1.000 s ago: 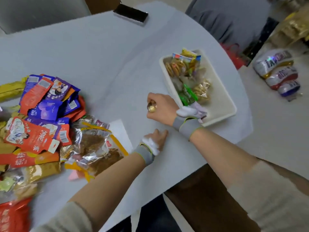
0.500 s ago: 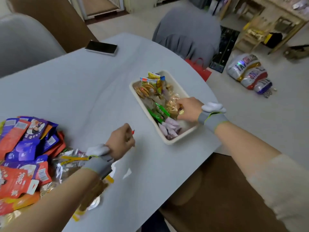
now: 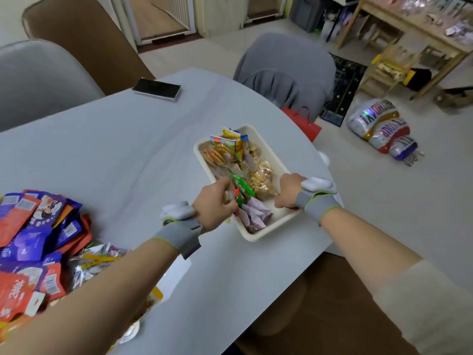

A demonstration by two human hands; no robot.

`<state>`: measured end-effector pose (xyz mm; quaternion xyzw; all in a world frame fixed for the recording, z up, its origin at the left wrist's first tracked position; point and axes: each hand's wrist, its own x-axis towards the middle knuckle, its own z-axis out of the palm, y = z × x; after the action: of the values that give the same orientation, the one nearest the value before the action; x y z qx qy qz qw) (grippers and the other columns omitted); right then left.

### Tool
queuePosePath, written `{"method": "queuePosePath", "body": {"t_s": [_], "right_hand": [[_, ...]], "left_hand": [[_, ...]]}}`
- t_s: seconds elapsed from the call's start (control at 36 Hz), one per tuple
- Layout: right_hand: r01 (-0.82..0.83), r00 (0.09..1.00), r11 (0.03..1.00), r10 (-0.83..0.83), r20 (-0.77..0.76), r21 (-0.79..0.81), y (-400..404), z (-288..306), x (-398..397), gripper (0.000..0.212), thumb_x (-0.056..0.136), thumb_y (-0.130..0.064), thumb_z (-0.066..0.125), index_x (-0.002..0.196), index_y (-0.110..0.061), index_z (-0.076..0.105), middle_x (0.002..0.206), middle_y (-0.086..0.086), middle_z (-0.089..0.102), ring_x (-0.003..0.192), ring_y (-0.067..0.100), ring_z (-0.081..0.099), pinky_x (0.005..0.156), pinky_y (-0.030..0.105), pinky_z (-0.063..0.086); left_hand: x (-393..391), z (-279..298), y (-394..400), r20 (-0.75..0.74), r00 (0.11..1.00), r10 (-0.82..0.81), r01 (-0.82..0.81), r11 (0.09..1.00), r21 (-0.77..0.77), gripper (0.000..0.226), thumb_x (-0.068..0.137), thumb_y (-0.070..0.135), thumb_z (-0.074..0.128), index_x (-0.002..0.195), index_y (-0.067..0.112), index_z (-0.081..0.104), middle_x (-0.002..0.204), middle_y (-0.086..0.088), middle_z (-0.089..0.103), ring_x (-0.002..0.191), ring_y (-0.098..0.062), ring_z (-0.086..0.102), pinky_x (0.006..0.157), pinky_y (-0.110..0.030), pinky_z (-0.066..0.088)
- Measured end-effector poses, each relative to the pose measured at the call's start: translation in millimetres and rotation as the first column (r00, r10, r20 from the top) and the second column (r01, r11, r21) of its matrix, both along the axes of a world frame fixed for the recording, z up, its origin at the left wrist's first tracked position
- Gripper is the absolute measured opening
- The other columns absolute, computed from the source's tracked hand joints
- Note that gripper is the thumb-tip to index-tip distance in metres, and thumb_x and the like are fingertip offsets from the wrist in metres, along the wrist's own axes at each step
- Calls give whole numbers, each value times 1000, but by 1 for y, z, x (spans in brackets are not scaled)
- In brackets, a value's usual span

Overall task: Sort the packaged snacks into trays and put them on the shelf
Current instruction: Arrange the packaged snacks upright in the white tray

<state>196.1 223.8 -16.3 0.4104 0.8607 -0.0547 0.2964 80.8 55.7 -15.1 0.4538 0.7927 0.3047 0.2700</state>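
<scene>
Tray [image 3: 258,233]: centre of the frame, long axis running up-left to lower-right.
Left hand [image 3: 213,207]: fingers curled on a small snack [image 3: 230,194] over the tray's near-left rim.
Right hand [image 3: 288,190]: at the right rim, apparently gripping it.

One tray [image 3: 258,235] sits mid-frame; one phone [image 3: 156,88] lies at the upper left. Three chairs [image 3: 284,70] ring the table [image 3: 107,149]. Two hands [image 3: 213,204] show. Three foil balloons [image 3: 376,119] lie at right.

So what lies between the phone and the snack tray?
Nothing: the head view shows only bare grey table between the phone and the tray.
</scene>
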Motion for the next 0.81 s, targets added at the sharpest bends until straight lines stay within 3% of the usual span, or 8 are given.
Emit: {"method": "queuePosePath", "body": {"t_s": [0.17,0.25,0.33,0.39,0.44,0.56,0.69,0.81], "right_hand": [[-4,999,996,7,34,-86,-5,-18,-10,34,80,-29,62,110,-13,58,107,5,63,102,25,63,75,27,46],[95,989,985,-110,-99,-144,0,-28,-7,20,73,-24,65,88,-12,57,93,7,65,80,26,60,63,25,44],[175,930,954,-242,-277,-245,5,-37,-2,24,74,-21,66,67,-14,44,67,3,48,69,25,47,51,26,34],[184,890,943,-280,-360,-278,5,-40,1,22,74,-19,66,67,-17,45,66,2,45,70,25,46,50,27,31],[149,897,958,-235,-374,-244,5,-40,2,13,75,-19,66,84,-19,58,79,3,54,79,27,54,57,26,37],[2,969,996,-24,-247,-89,5,-46,-1,21,80,-25,59,100,-21,62,105,5,66,94,29,63,70,27,44],[-47,998,997,44,-44,-55,4,-51,-4,34,80,-22,55,113,-17,63,122,8,60,108,35,59,88,45,49],[-101,995,994,102,16,-49,3,-45,-4,39,87,-22,54,125,-15,59,132,6,53,117,35,54,85,35,43]], "left_hand": [[1,-5,6,-9,1000,0,0,999,-33,15,83,12,60,90,10,47,81,-11,59,73,-28,52,60,-31,37],[2,-6,8,-16,1000,-5,5,1000,-24,16,84,11,59,87,13,43,80,-9,56,71,-25,48,59,-30,35],[2,-9,9,-4,1000,-10,9,1000,-21,16,84,10,58,87,13,42,78,-8,56,69,-23,48,56,-29,35],[2,-11,9,1,1000,-13,13,999,-29,15,84,10,58,89,14,44,80,-9,59,71,-24,51,58,-29,37],[3,-12,10,2,1000,-14,14,999,-32,16,84,11,59,91,14,45,82,-8,59,71,-23,51,56,-27,37],[6,-14,12,-4,1000,-22,22,999,-44,15,84,12,58,90,14,45,82,-9,59,72,-24,51,58,-28,36],[10,-12,16,-10,999,-44,43,998,-44,15,85,11,57,90,14,43,83,-10,57,73,-26,50,60,-28,35],[10,-13,15,-5,999,-45,44,998,-32,18,85,12,58,91,18,43,83,-5,56,74,-24,51,61,-26,34]]}}
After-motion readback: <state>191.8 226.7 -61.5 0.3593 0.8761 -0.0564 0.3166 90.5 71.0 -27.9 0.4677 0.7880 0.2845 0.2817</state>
